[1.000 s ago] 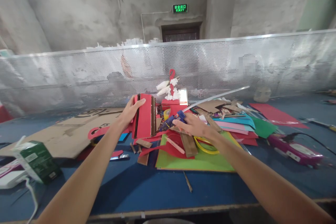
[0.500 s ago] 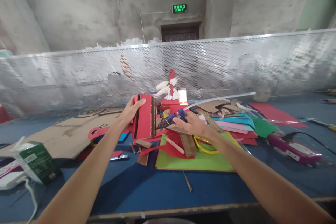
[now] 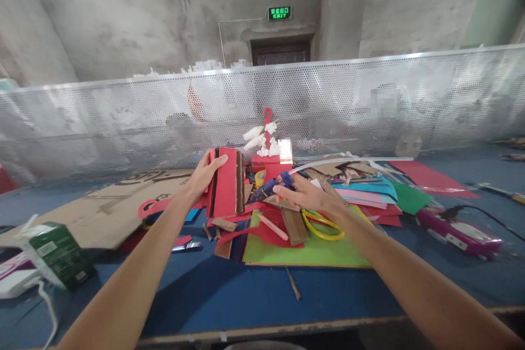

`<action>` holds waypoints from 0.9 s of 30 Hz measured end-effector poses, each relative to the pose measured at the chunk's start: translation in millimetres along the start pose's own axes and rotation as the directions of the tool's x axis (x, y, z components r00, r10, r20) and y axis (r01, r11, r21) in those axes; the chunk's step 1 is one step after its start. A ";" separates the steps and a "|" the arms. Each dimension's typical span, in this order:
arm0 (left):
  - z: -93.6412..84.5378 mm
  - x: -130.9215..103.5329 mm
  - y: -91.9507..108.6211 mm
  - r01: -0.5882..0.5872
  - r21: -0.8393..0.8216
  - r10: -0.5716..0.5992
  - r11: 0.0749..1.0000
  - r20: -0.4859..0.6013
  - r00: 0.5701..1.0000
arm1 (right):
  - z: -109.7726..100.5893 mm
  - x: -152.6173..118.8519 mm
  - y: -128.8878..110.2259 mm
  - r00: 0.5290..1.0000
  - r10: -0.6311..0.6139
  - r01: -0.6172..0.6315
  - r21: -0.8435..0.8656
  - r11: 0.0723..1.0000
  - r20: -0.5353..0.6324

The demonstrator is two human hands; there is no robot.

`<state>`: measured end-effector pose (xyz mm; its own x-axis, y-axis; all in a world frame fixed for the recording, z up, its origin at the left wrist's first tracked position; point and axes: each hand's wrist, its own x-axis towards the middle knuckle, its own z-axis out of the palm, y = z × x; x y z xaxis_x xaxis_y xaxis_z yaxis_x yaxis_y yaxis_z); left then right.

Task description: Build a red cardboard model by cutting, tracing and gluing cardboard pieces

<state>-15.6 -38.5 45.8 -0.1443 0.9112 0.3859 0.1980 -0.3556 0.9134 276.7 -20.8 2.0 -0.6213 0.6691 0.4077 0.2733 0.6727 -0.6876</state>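
My left hand (image 3: 208,171) grips a red cardboard piece (image 3: 226,183) with brown corrugated edges, thumb across its face. In my right hand (image 3: 298,190) is a blue glue gun (image 3: 266,190), its nozzle pointing left toward the red piece without clearly touching it. A long clear glue stick (image 3: 353,159) extends from the gun's back to the right. Beneath my right hand are brown cardboard strips (image 3: 294,226), yellow scissor handles (image 3: 328,234) and a light green sheet (image 3: 266,254).
Behind stands a red figure with white flowers (image 3: 268,131) before a perforated metal screen (image 3: 348,104). Flat cardboard (image 3: 102,213) and a green box (image 3: 61,254) lie left. Coloured sheets (image 3: 365,197) and a purple power strip (image 3: 459,232) are on the right.
The glue gun has shifted slightly to the right in my right hand, and its glue stick has tilted lower. My left hand and the red piece look nearly unmoved.
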 end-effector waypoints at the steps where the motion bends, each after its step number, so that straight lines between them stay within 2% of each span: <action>1: 0.4 -0.5 0.7 -0.005 0.006 0.005 1.000 -0.002 1.000 | -0.5 -0.4 0.8 0.999 0.004 -0.005 0.018 1.000 0.053; 3: 0.9 -1.5 1.9 -0.012 0.025 0.012 1.000 -0.003 1.000 | -0.5 -0.6 1.9 0.993 -0.001 -0.002 0.031 1.000 0.117; 5: 0.9 -2.2 2.8 -0.014 0.032 0.014 0.999 -0.001 1.000 | 0.9 -0.2 2.4 0.992 -0.007 0.004 0.031 1.000 0.122; 9: -0.2 -2.1 2.6 -0.018 0.039 0.018 0.999 0.003 1.000 | 5.4 0.2 2.1 0.999 -0.016 0.015 0.032 0.999 0.045; 16: 1.1 -2.6 4.0 0.001 0.054 -0.001 0.999 0.010 1.000 | 7.5 -0.8 0.5 0.994 0.043 -0.038 0.043 0.998 -0.103; 20: 4.0 -4.4 5.2 0.008 0.046 -0.008 0.999 0.012 1.000 | 7.6 0.0 -1.4 0.984 0.009 -0.010 -0.002 1.000 -0.181; 23: 6.0 -5.4 4.8 0.015 0.045 -0.016 0.999 0.013 1.000 | 7.7 2.0 -1.9 0.977 -0.030 0.026 -0.021 0.999 -0.212; 27: 7.6 -5.6 2.9 0.005 0.021 -0.006 1.000 0.023 1.000 | 5.9 4.8 -2.3 0.975 -0.015 0.001 -0.063 0.998 -0.220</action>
<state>-6.8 -43.1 45.3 -0.1226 0.9178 0.3776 0.2174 -0.3463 0.9126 268.8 -21.1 2.1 -0.4489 0.7122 0.5397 0.3182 0.6918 -0.6482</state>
